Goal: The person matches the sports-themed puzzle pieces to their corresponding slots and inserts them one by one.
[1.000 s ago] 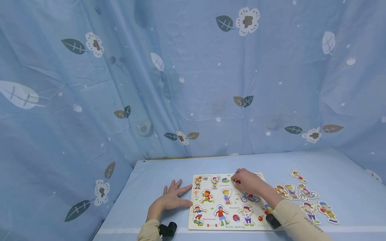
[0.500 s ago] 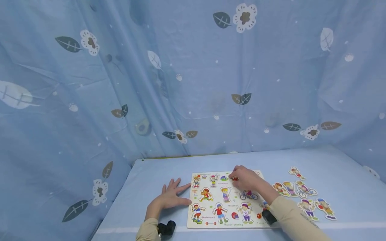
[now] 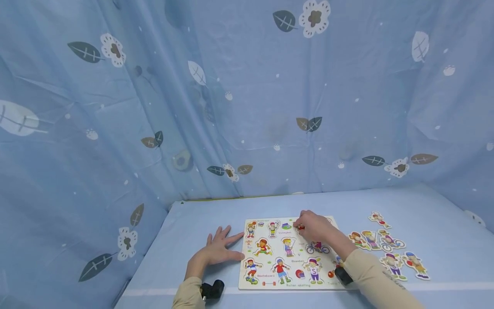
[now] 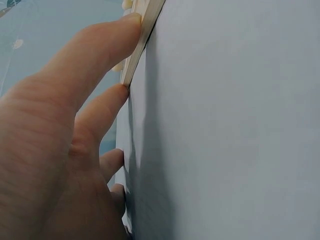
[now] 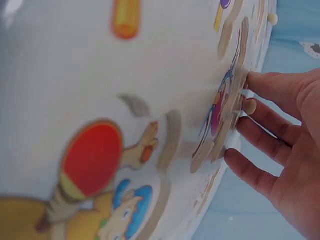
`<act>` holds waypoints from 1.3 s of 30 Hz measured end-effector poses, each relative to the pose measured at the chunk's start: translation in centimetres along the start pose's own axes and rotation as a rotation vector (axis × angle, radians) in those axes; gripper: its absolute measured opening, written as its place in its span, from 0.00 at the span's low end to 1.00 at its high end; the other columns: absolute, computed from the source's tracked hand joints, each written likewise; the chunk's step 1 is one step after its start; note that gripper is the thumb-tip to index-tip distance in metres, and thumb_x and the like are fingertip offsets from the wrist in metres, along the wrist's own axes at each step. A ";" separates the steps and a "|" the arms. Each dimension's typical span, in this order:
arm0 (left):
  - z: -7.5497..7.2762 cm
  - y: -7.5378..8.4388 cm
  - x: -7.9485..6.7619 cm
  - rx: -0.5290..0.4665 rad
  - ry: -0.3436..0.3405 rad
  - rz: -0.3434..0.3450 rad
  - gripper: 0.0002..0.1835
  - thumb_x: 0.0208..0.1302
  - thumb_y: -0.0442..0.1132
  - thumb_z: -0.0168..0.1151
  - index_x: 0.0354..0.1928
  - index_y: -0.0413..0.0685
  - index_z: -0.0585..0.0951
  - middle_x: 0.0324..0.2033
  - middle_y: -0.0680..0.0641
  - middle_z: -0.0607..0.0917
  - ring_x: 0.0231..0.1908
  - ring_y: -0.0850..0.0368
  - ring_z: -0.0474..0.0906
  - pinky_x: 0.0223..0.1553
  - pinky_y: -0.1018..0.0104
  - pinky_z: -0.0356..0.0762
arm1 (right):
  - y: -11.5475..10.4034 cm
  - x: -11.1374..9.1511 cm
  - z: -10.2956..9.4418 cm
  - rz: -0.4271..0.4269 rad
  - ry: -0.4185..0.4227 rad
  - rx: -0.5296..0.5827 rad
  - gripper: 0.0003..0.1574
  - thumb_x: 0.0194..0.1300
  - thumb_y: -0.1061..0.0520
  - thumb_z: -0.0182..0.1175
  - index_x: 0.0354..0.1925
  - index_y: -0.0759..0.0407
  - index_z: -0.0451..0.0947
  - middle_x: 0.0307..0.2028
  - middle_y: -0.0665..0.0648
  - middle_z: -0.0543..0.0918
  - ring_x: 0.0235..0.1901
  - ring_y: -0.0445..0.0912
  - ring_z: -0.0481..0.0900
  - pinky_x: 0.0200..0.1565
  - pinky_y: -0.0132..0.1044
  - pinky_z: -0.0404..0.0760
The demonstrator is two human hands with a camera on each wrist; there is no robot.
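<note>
A white wooden puzzle board printed with sports figures lies on the table. My left hand is spread beside it, thumb and index fingertip touching its left edge; the left wrist view shows these fingers against the wood. My right hand reaches over the board's top row. Its fingertips pinch a small reddish puzzle piece close over the board, mostly hidden by the hand. In the right wrist view, the right hand has its thumb and fingers around a pale round knob.
Several loose figure pieces lie right of the board, among them a cyclist, a table tennis player and a small figure farther back. A blue patterned curtain hangs behind the table. Black wrist cameras sit on both wrists.
The piece under my right fingertips has shifted slightly and shows less than before. My left hand stays at the board's edge. The head view has moved a little.
</note>
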State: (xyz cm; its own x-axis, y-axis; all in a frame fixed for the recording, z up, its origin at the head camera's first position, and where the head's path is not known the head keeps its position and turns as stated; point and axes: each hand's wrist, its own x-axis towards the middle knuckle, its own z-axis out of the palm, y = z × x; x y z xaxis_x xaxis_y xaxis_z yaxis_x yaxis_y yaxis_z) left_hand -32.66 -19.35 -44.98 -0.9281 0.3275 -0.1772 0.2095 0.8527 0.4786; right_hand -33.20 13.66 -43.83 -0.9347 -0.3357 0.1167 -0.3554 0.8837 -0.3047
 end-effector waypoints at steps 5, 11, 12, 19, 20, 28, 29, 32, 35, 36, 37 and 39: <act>-0.1 0.0 0.1 0.010 0.004 0.004 0.43 0.50 0.64 0.69 0.70 0.65 0.71 0.76 0.38 0.55 0.76 0.33 0.38 0.71 0.31 0.31 | 0.1 0.0 0.1 -0.007 0.007 0.014 0.16 0.64 0.60 0.67 0.50 0.58 0.86 0.34 0.50 0.76 0.30 0.42 0.69 0.32 0.36 0.71; 0.0 0.1 0.1 0.011 0.001 0.006 0.43 0.50 0.65 0.69 0.70 0.64 0.71 0.76 0.38 0.55 0.76 0.32 0.38 0.71 0.31 0.31 | 0.4 -0.2 0.2 0.004 0.010 0.018 0.16 0.62 0.60 0.67 0.50 0.57 0.86 0.39 0.51 0.79 0.35 0.43 0.72 0.39 0.41 0.77; 0.1 0.1 0.1 0.013 0.002 0.006 0.43 0.50 0.65 0.69 0.70 0.64 0.71 0.76 0.38 0.55 0.76 0.32 0.38 0.71 0.31 0.32 | 0.5 -0.2 0.2 -0.004 0.011 0.019 0.16 0.62 0.61 0.67 0.50 0.57 0.86 0.39 0.52 0.80 0.36 0.44 0.73 0.41 0.42 0.78; 0.2 -0.1 0.3 0.013 0.008 0.001 0.43 0.50 0.65 0.69 0.70 0.65 0.72 0.76 0.38 0.55 0.76 0.33 0.38 0.71 0.32 0.31 | 0.7 -0.2 -0.1 0.004 -0.031 0.100 0.20 0.62 0.62 0.66 0.54 0.58 0.83 0.40 0.51 0.79 0.36 0.43 0.71 0.42 0.42 0.76; 0.2 -0.2 0.4 0.016 0.008 0.002 0.43 0.50 0.65 0.69 0.70 0.65 0.72 0.76 0.38 0.55 0.76 0.33 0.38 0.71 0.32 0.32 | 0.7 -0.2 -0.1 0.006 -0.031 0.114 0.21 0.62 0.63 0.66 0.54 0.58 0.82 0.40 0.51 0.79 0.36 0.43 0.71 0.41 0.42 0.75; 0.2 -0.3 0.3 0.010 0.002 0.002 0.43 0.49 0.66 0.69 0.70 0.65 0.72 0.76 0.39 0.55 0.76 0.33 0.38 0.71 0.31 0.32 | 1.4 -0.7 -0.7 -0.033 -0.016 0.192 0.21 0.64 0.63 0.64 0.56 0.61 0.81 0.43 0.53 0.80 0.38 0.43 0.74 0.42 0.41 0.77; 0.2 -0.3 0.4 0.010 0.001 0.002 0.43 0.49 0.66 0.69 0.70 0.65 0.72 0.76 0.39 0.55 0.76 0.33 0.38 0.71 0.31 0.32 | 1.5 -0.9 -0.9 -0.037 -0.014 0.204 0.21 0.65 0.63 0.63 0.56 0.61 0.81 0.44 0.54 0.80 0.40 0.45 0.76 0.43 0.42 0.78; 0.2 -0.2 0.4 0.008 -0.002 0.002 0.43 0.50 0.66 0.69 0.70 0.65 0.71 0.76 0.39 0.55 0.76 0.33 0.38 0.71 0.31 0.32 | 2.0 -1.3 -1.7 -0.045 0.001 0.244 0.20 0.66 0.63 0.62 0.57 0.62 0.80 0.48 0.58 0.80 0.47 0.52 0.78 0.49 0.49 0.79; 0.2 -0.3 0.5 0.008 -0.002 0.007 0.44 0.50 0.66 0.69 0.70 0.65 0.71 0.76 0.39 0.55 0.76 0.33 0.38 0.71 0.31 0.32 | 2.5 -1.8 -2.3 -0.058 0.026 0.277 0.20 0.67 0.63 0.61 0.58 0.63 0.79 0.51 0.60 0.79 0.54 0.59 0.77 0.55 0.57 0.77; 0.2 -0.3 0.5 0.008 -0.001 0.008 0.44 0.50 0.66 0.69 0.70 0.65 0.71 0.76 0.39 0.55 0.76 0.33 0.38 0.71 0.31 0.32 | 2.8 -1.9 -2.4 -0.062 0.034 0.280 0.21 0.67 0.63 0.61 0.58 0.63 0.78 0.52 0.61 0.79 0.55 0.60 0.76 0.56 0.58 0.76; 0.2 -0.3 0.5 0.009 0.002 0.010 0.44 0.50 0.65 0.69 0.70 0.65 0.71 0.76 0.39 0.55 0.76 0.33 0.38 0.71 0.31 0.32 | 3.0 -2.0 -2.5 -0.069 0.042 0.274 0.21 0.67 0.63 0.61 0.58 0.63 0.78 0.52 0.61 0.79 0.56 0.61 0.76 0.57 0.59 0.75; 0.2 -0.3 0.5 0.010 0.001 0.010 0.44 0.50 0.65 0.69 0.70 0.65 0.71 0.76 0.38 0.55 0.76 0.33 0.38 0.71 0.31 0.32 | 3.5 -2.1 -2.6 -0.071 0.051 0.272 0.21 0.68 0.62 0.61 0.58 0.63 0.78 0.54 0.63 0.79 0.58 0.63 0.75 0.58 0.60 0.74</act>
State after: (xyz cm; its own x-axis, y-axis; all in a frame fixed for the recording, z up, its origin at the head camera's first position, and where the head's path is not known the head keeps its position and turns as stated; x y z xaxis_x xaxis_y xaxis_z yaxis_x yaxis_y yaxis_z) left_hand -33.10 -19.37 -45.41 -0.9264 0.3351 -0.1714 0.2214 0.8534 0.4720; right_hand -32.42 18.31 -42.64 -0.9086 -0.3707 0.1925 -0.4138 0.7362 -0.5355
